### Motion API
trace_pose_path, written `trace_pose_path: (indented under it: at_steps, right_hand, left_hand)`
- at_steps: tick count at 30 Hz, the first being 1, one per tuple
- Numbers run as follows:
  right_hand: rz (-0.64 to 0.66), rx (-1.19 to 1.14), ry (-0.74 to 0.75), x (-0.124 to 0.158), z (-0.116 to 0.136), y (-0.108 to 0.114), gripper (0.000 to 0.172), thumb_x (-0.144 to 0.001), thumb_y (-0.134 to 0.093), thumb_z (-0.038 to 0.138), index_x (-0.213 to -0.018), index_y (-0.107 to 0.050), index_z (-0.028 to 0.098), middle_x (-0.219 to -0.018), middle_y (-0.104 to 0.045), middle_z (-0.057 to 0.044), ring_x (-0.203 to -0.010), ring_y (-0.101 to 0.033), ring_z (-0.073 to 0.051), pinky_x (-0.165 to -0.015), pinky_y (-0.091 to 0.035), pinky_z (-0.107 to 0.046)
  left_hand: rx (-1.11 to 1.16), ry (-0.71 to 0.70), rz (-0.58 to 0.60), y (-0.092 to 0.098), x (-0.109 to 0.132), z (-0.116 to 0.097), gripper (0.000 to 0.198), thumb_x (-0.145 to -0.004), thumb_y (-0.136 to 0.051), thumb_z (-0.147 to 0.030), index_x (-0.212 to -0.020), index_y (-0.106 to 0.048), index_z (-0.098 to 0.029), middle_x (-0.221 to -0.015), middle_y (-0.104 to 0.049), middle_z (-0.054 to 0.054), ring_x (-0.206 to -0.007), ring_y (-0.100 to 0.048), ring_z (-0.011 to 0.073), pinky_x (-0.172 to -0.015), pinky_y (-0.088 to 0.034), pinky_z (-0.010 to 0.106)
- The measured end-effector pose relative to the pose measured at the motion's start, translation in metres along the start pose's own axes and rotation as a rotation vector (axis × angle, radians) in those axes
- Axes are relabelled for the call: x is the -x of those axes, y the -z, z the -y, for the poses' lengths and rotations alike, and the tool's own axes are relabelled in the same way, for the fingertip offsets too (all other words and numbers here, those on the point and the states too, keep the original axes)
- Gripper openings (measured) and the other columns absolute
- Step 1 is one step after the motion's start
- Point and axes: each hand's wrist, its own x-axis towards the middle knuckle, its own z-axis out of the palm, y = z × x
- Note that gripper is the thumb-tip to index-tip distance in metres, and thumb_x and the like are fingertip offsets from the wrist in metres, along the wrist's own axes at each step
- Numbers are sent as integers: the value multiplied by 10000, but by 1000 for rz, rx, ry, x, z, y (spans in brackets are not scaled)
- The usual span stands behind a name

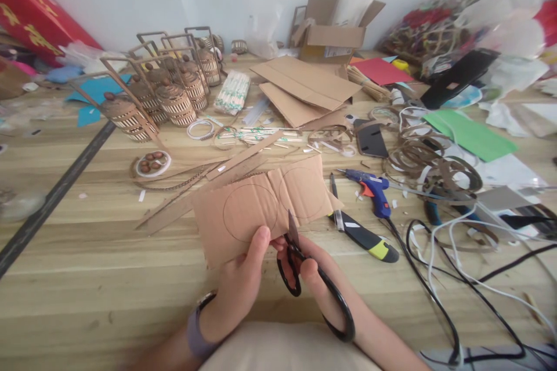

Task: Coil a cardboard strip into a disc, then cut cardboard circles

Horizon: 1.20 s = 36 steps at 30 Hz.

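Observation:
My left hand (243, 278) grips the near edge of a piece of brown cardboard (213, 214), thumb on top and the other fingers mostly hidden beneath. Two circles are drawn on the cardboard, one on each side of a crease. In my right hand (322, 284) is a pair of black-handled scissors (342, 307), with thumb and fingers through the loops. Their blades point away from me and meet the cardboard's near edge close to the crease, between the circles. The lower blade is partly hidden.
Right of the cardboard lie a utility knife (369, 243) and a blue hot glue gun (369, 185) with trailing cables. Coiled cardboard strips (435, 156) sit farther right. Several lantern-like models (176, 101) stand back left, near a white dish of brown beads (153, 163). Cardboard sheets (308, 84) lie behind.

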Motion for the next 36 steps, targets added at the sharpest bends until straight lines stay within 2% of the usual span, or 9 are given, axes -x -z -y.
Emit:
trace_pose_path:
  at_steps: [2,6,10,15,20,23,25,29,36]
  right_hand:
    - [-8,-25,-22,1,0,-1,784,-839,-354,901,-950,-587,161,-641,-479,23,-573,-449,-140,-546,-379,-270]
    - [-33,-39,-39,3,-2,-3,735,-827,-384,903,-869,-534,185,-617,-445,40,-525,-406,-117,-495,-332,-246]
    - [-51,-83,-47,4,-4,-5,720,-819,-412,900,-839,-527,190,-558,-396,68,-460,-350,-96,-442,-305,-226]
    - [-57,-89,-48,5,-7,-6,693,-840,-428,876,-827,-527,190,-533,-376,83,-424,-323,-80,-417,-287,-214]
    - [-70,-69,-8,5,-6,-7,680,-856,-451,852,-805,-540,180,-527,-386,82,-409,-299,-68,-415,-249,-223]
    - [-57,-34,-19,6,-6,-7,693,-854,-441,858,-815,-554,175,-533,-402,74,-414,-314,-74,-419,-254,-231]
    - [-47,-7,-8,7,-6,-6,702,-858,-426,861,-840,-564,173,-526,-414,70,-425,-325,-82,-435,-269,-237]
    - [2,11,3,7,-2,-3,732,-833,-405,892,-875,-560,177,-545,-430,58,-466,-363,-102,-470,-298,-248]
    - [61,60,27,8,5,2,748,-828,-401,895,-889,-586,172,-615,-461,33,-527,-412,-122,-519,-331,-262]
  left_hand:
    - [32,88,-78,2,0,-11,468,-979,-437,-588,-909,-763,-259,-973,-818,85,-1085,-727,305,-1031,-558,516]
    - [105,96,-32,3,-1,-25,493,-936,-443,-641,-815,-757,-281,-938,-822,62,-1021,-747,302,-1039,-554,527]
    - [110,45,-18,2,-1,-24,487,-959,-427,-618,-827,-766,-294,-947,-826,45,-1018,-751,285,-1084,-522,513]
    - [59,116,-62,0,1,-14,509,-944,-420,-652,-909,-771,-284,-1121,-799,51,-1200,-673,307,-1172,-421,558]
    - [72,216,-30,0,2,-15,541,-935,-437,-669,-717,-716,-259,-865,-819,74,-909,-767,298,-882,-618,470]
    - [13,299,-12,3,1,-25,556,-909,-461,-700,-591,-620,-272,-677,-780,64,-723,-765,284,-668,-625,397]
    - [-18,285,12,6,0,-31,565,-921,-429,-700,-555,-563,-290,-619,-750,36,-661,-749,260,-643,-617,371]
    - [-22,164,49,12,1,-30,560,-937,-398,-691,-554,-533,-304,-647,-747,11,-712,-745,230,-725,-623,341]
    - [-74,350,70,17,5,-36,493,-834,-526,-720,-582,-619,-307,-711,-785,48,-908,-765,308,-819,-619,391]
